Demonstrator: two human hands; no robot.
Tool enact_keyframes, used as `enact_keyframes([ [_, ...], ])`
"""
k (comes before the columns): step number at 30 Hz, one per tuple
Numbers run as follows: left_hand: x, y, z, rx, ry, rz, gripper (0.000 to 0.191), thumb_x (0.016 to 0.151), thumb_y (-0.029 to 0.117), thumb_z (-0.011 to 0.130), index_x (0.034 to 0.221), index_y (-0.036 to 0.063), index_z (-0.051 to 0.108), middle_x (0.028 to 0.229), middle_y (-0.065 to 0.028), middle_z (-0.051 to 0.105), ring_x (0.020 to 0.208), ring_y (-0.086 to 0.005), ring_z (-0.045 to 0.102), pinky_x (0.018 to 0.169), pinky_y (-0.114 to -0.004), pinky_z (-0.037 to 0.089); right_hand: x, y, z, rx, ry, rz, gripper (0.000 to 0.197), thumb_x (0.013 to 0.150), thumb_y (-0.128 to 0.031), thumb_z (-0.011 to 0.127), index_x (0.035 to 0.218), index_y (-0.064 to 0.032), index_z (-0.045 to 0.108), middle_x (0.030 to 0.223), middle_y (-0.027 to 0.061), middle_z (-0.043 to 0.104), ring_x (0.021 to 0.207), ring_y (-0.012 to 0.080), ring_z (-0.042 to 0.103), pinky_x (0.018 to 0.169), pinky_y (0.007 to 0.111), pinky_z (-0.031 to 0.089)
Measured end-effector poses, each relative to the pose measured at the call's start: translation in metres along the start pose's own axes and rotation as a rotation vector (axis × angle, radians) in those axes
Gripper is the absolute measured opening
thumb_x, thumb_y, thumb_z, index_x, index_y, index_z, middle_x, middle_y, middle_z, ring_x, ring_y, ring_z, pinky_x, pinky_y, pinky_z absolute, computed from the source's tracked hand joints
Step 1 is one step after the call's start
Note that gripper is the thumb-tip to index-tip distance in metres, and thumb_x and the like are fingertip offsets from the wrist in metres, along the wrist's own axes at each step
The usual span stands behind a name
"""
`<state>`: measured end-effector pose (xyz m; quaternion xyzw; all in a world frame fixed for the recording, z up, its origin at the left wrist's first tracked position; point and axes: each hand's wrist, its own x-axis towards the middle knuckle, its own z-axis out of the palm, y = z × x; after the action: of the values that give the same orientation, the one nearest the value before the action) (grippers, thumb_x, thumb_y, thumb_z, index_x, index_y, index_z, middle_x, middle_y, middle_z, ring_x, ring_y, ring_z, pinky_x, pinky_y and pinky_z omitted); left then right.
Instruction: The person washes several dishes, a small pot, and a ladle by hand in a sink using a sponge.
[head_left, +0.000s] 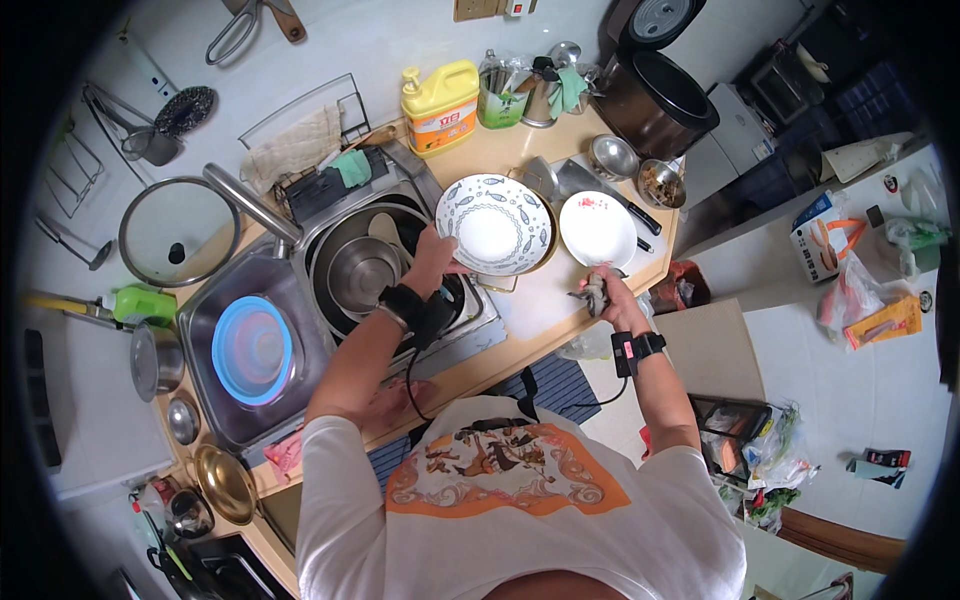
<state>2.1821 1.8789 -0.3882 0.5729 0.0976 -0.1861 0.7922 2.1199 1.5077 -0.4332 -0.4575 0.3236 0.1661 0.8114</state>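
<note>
My left hand (433, 261) grips the near left rim of a white bowl patterned with grey fish (491, 231). Behind and partly under that bowl shows a gold-coloured pan with loop handles (553, 238), mostly hidden. In my right hand (619, 301) is a dark grey clump (596, 294), perhaps raw shrimp; its exact kind is unclear. It is just below a white bowl with red marks (598, 229), which stands on a white cutting board (534, 306). Past this bowl lie a cleaver (583, 182) and another black-handled tool, partly covered.
The left sink basin holds a blue plastic basin (253, 351); the right one holds a steel bowl (365, 275) in a dark pan. Yellow detergent (441, 109) and an open rice cooker (660, 97) line the back. Two small steel bowls (613, 156) stand near the counter's right edge.
</note>
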Motion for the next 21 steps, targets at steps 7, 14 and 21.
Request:
enact_keyframes([
  [7, 0.031, -0.008, 0.0, 0.112, 0.043, -0.017, 0.053, 0.083, -0.004, 0.045, 0.136, -0.0012, 0.049, 0.111, -0.0225, 0.067, 0.083, -0.0367, 0.074, 0.06, -0.043, 0.066, 0.042, -0.014, -0.019, -0.159, 0.138, -0.054, 0.021, 0.098, -0.023, 0.06, 0.097, -0.0028, 0.061, 0.077, 0.0119, 0.068, 0.063, 0.0237, 0.066, 0.062, 0.034, 0.057],
  [14, 0.057, -0.036, -0.031, 0.407, 0.114, 0.009, 0.046, 0.082, 0.001, 0.052, 0.127, -0.0027, 0.06, 0.115, -0.0292, 0.067, 0.094, -0.0411, 0.072, 0.071, -0.043, 0.065, 0.057, 0.003, -0.012, -0.191, 0.276, -0.269, 0.026, 0.086, -0.01, 0.063, 0.107, 0.0048, 0.059, 0.084, 0.0147, 0.069, 0.062, 0.0264, 0.067, 0.058, 0.039, 0.056],
  [21, 0.044, -0.029, -0.034, 0.653, 0.16, 0.088, 0.04, 0.079, 0.009, 0.063, 0.119, 0.0002, 0.064, 0.109, -0.0251, 0.07, 0.096, -0.0412, 0.07, 0.079, -0.046, 0.06, 0.043, -0.008, 0.007, -0.235, 0.178, -0.374, 0.024, 0.083, -0.007, 0.066, 0.105, 0.0042, 0.062, 0.091, 0.0127, 0.069, 0.068, 0.0238, 0.066, 0.061, 0.035, 0.056],
])
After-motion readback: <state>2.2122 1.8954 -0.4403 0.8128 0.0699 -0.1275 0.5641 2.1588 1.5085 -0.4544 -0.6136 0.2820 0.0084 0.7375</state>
